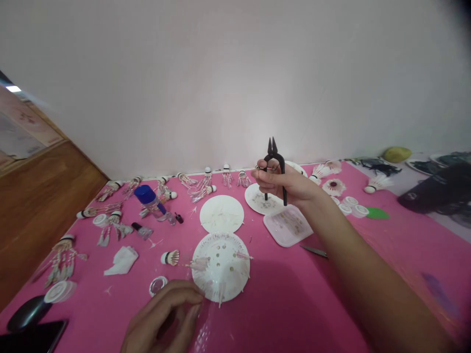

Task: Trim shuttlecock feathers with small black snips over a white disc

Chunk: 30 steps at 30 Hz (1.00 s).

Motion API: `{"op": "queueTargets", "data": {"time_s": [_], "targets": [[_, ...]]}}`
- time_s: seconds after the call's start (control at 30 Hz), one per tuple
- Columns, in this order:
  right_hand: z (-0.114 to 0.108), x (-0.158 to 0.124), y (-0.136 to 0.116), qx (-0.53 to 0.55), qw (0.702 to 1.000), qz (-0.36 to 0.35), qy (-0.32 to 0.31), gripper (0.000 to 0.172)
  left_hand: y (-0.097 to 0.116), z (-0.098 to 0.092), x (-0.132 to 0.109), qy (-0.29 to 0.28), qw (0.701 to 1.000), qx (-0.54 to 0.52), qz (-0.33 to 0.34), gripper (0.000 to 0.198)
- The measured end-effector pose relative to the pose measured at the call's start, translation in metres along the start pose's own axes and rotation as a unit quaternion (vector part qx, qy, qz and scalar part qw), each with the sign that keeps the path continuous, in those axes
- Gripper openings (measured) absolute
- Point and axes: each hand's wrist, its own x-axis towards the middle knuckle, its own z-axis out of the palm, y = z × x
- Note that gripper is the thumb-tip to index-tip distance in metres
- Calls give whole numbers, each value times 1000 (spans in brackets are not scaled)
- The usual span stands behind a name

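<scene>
My right hand (294,185) is raised above the table with black pliers (281,162) in its grip. Their pointed jaws stick up and stand slightly apart. At the lower middle, my left hand (167,316) has thumb and index finger pinched together; whatever lies between them is too small to make out. Those fingertips are beside a round white disc (221,272), which carries several small beads and feather pieces. A stubby shuttlecock base (170,258) lies left of that disc. Under the pliers are a second white disc (257,198) with small bits and a shallow white tray (285,238).
Several cut shuttlecocks (226,175) line the wall and left side of the pink table. A blue-capped bottle (154,203), a small polish bottle (143,230) and a crumpled tissue (122,260) are at left. Near my right forearm lies a pointed blade (314,251); small lidded tubs (358,211) stand beyond.
</scene>
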Motion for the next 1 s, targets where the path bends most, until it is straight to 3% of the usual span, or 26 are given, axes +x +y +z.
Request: {"op": "queueTargets", "data": {"time_s": [0.17, 0.33, 0.5, 0.7, 0.83, 1.0], "targets": [[40, -6, 12, -31, 998, -37, -38, 46, 12, 1, 3, -24, 981, -122, -149, 20], [90, -26, 28, 0, 996, -42, -77, 46, 20, 10, 5, -5, 943, -241, -228, 36], [123, -55, 45, 116, 988, 22, -96, 42, 26, 12, 5, 10, 932, -279, -231, 42], [140, -93, 63, 187, 976, 81, -72, 37, 37, 10, -2, 20, 940, -292, -175, 38], [148, -110, 77, 184, 979, 76, -54, 42, 41, 13, -8, 9, 944, -295, -146, 35], [154, -125, 100, 125, 992, 3, -7, 41, 41, 17, -13, -7, 946, -300, -119, 34]]}}
